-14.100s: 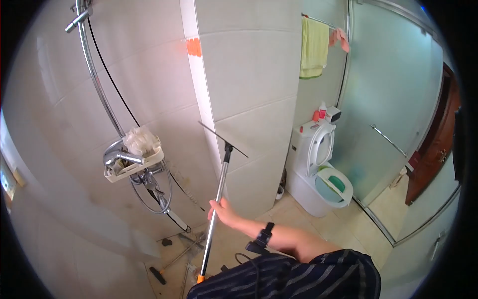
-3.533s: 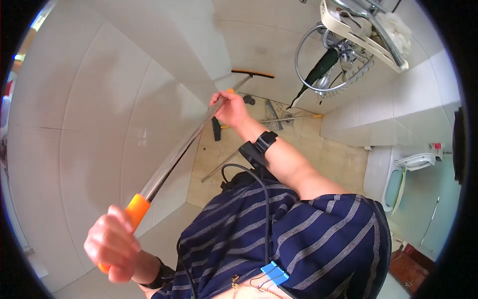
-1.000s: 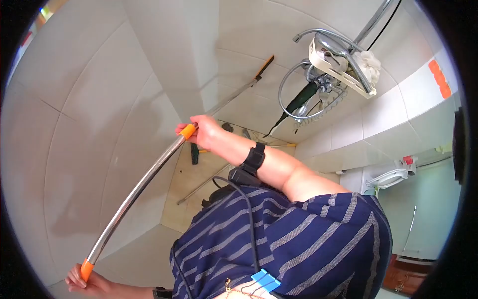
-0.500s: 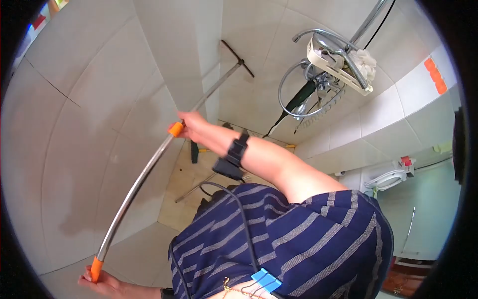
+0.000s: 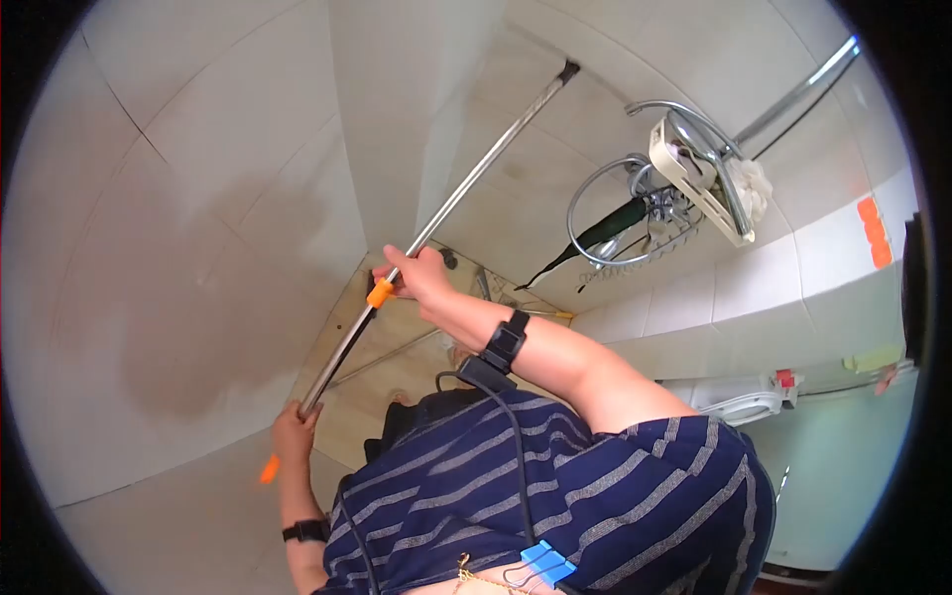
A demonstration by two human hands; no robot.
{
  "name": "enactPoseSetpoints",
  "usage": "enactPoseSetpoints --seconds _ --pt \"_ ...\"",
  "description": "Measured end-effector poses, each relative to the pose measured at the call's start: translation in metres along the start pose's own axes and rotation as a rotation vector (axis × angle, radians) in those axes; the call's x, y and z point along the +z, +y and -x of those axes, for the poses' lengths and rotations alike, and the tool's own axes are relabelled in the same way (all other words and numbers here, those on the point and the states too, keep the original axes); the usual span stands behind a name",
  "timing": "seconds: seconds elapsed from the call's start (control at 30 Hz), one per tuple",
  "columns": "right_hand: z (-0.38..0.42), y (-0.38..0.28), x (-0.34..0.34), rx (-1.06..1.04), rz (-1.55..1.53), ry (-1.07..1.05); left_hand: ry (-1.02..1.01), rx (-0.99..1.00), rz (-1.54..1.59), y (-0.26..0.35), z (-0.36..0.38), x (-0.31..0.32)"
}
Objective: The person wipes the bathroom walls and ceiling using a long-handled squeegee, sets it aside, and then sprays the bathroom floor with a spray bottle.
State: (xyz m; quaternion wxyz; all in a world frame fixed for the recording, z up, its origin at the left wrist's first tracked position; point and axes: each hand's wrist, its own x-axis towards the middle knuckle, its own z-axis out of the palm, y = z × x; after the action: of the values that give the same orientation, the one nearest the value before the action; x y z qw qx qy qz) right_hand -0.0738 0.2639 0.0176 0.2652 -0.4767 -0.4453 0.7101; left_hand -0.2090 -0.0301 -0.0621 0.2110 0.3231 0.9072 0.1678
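Observation:
A long metal pole (image 5: 476, 178) with orange fittings slants across the head view; a dark squeegee head (image 5: 568, 71) sits at its upper end against the tiled wall. My right hand (image 5: 424, 276) is closed round the pole just above the orange collar (image 5: 381, 293). Lower down, my left hand (image 5: 294, 432) grips the same pole, and the orange end grip (image 5: 269, 469) sticks out below it. Seen almost edge-on, the squeegee's blade hardly shows.
A cream caddy (image 5: 694, 188) with a shower head and hose hangs on the wall at right. Near it a dark green folded umbrella-like thing (image 5: 600, 233) hangs down. Another thin pole (image 5: 387, 357) lies low by the floor. A white toilet seat (image 5: 739, 407) stands at right.
The squeegee head has moved up and to the right and turned edge-on. My left hand has shifted up and right, now gripping above the end grip. My right hand has moved slightly right and down.

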Motion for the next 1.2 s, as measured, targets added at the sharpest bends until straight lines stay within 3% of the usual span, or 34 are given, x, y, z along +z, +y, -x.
enactPoseSetpoints --seconds 0.07,0.13,0.2,0.23,0.3,0.43,0.5,0.63,0.7,0.8,0.83,0.9,1.03,1.07,1.13,1.2 --pt "-0.019 -0.005 -0.009 -0.303 0.075 0.018 -0.038 0.060 -0.045 -0.009 -0.011 0.048" --pt "-0.045 -0.031 -0.018 -0.393 -0.244 0.139 -0.027 0.061 0.012 -0.017 -0.022 0.093" --pt "-0.080 -0.046 -0.041 -0.382 -0.235 0.375 0.004 0.054 0.019 -0.016 -0.032 0.135" --pt "-0.099 -0.040 -0.054 -0.378 -0.218 0.378 -0.008 0.048 0.031 -0.008 -0.034 0.149" --pt "-0.143 -0.016 -0.082 -0.208 -0.209 0.642 -0.204 0.019 0.033 0.010 -0.047 0.173" --pt "-0.182 0.033 -0.090 -0.190 -0.115 0.643 -0.248 0.020 0.145 -0.001 -0.076 0.245" --pt "-0.196 0.062 -0.091 -0.232 -0.121 0.675 -0.382 -0.127 0.108 -0.013 -0.093 0.266" --pt "-0.241 0.147 -0.103 -0.232 -0.095 0.776 -0.419 -0.103 -0.010 -0.062 -0.106 0.331" --pt "-0.243 0.175 -0.103 -0.067 0.081 0.830 -0.548 -0.222 -0.078 -0.074 -0.100 0.341" --pt "-0.268 0.249 -0.123 -0.069 0.304 0.929 -0.686 -0.329 -0.141 -0.099 -0.082 0.369" --pt "-0.270 0.258 -0.125 -0.062 0.312 0.924 -0.692 -0.338 -0.139 -0.103 -0.073 0.374" --pt "-0.268 0.274 -0.129 0.201 0.388 0.944 -0.704 -0.271 -0.070 -0.111 -0.052 0.382" --pt "-0.246 0.259 -0.137 0.213 0.467 0.908 -0.924 -0.354 -0.037 -0.105 -0.035 0.389" --pt "-0.235 0.248 -0.136 0.217 0.404 0.875 -0.927 -0.357 -0.037 -0.107 -0.031 0.387" --pt "-0.216 0.219 -0.132 0.217 0.348 0.827 -0.750 -0.167 -0.014 -0.105 -0.027 0.386" --pt "-0.185 0.184 -0.132 -0.178 0.014 0.588 -0.796 -0.180 0.013 -0.089 -0.049 0.378"
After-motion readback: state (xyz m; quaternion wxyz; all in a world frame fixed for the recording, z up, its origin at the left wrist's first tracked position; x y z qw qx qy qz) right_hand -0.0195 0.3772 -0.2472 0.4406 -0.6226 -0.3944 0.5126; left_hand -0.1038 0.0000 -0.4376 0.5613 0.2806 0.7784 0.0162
